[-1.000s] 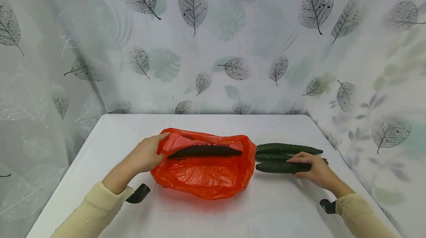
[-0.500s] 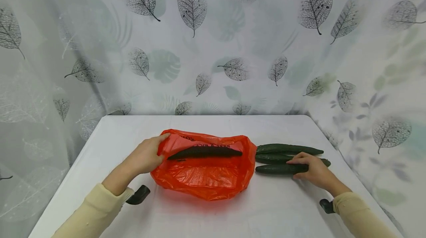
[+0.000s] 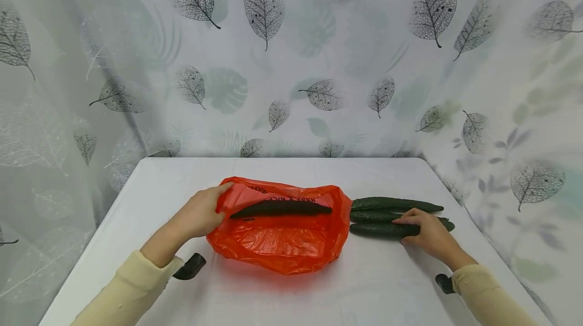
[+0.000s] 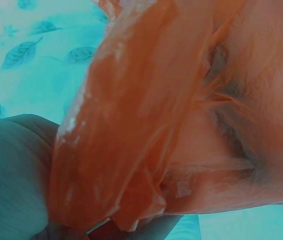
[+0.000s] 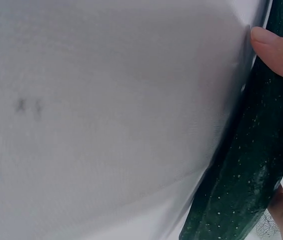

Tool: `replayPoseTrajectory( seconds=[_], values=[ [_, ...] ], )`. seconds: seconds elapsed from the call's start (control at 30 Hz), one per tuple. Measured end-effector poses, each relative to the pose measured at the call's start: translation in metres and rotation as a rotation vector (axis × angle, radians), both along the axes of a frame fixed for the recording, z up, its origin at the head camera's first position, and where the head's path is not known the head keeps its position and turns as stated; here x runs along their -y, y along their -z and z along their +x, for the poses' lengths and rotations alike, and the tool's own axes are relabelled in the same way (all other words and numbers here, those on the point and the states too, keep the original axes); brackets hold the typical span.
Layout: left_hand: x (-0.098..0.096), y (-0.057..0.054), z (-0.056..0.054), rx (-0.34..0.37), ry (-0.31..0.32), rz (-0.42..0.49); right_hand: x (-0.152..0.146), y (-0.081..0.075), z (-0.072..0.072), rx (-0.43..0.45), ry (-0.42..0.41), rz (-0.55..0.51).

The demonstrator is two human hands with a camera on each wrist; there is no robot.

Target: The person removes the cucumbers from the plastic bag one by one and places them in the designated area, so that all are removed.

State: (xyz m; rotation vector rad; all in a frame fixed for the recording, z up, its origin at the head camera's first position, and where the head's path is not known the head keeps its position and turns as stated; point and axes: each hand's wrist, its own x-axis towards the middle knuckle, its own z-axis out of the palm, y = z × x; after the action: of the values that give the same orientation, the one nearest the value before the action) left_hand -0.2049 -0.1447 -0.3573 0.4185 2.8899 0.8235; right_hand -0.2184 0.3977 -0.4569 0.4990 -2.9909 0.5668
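An orange-red plastic bag (image 3: pixel 284 242) lies with its mouth spread, and one dark green cucumber (image 3: pixel 282 208) is inside it. At the bag's left rim my left hand (image 3: pixel 202 212) pinches the plastic; the left wrist view shows bag film (image 4: pixel 126 115) covering most of the fingers. Right of the bag, cucumbers lie side by side: a far one (image 3: pixel 396 203), a middle one (image 3: pixel 371 216) and a near one (image 3: pixel 380 230). My right hand (image 3: pixel 428 235) grips the near cucumber from above. In the right wrist view, thumb and fingers lie on either side of that cucumber (image 5: pixel 246 160).
Everything lies on a white table (image 3: pixel 387 285). A curtain with a leaf print (image 3: pixel 291 63) hangs behind it and at both sides. Dark wrist devices (image 3: pixel 190 267) show by both sleeves.
My right wrist has shifted slightly left, while the fingers stay on the near cucumber. My left hand and the bag look unchanged.
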Motion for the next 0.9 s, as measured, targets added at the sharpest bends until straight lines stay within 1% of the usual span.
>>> replayPoseTrajectory(
  seconds=[0.13, 0.27, 0.43, 0.73, 0.9],
  values=[
    [0.0, 0.0, 0.0, 0.005, -0.001, 0.0, 0.004, -0.003, 0.002, -0.016, 0.014, 0.014],
    [0.0, 0.0, 0.0, -0.001, -0.001, -0.006, 0.007, -0.007, 0.002, -0.038, 0.022, 0.003],
    [0.0, -0.001, 0.001, -0.009, 0.0, -0.005, 0.007, -0.009, 0.001, -0.04, 0.007, -0.019],
    [0.0, 0.001, 0.0, -0.012, -0.001, -0.005, 0.008, -0.012, 0.004, -0.048, -0.002, -0.027],
    [0.0, 0.002, 0.0, -0.015, 0.001, -0.006, 0.012, -0.018, 0.005, -0.048, -0.01, -0.044]
  ],
)
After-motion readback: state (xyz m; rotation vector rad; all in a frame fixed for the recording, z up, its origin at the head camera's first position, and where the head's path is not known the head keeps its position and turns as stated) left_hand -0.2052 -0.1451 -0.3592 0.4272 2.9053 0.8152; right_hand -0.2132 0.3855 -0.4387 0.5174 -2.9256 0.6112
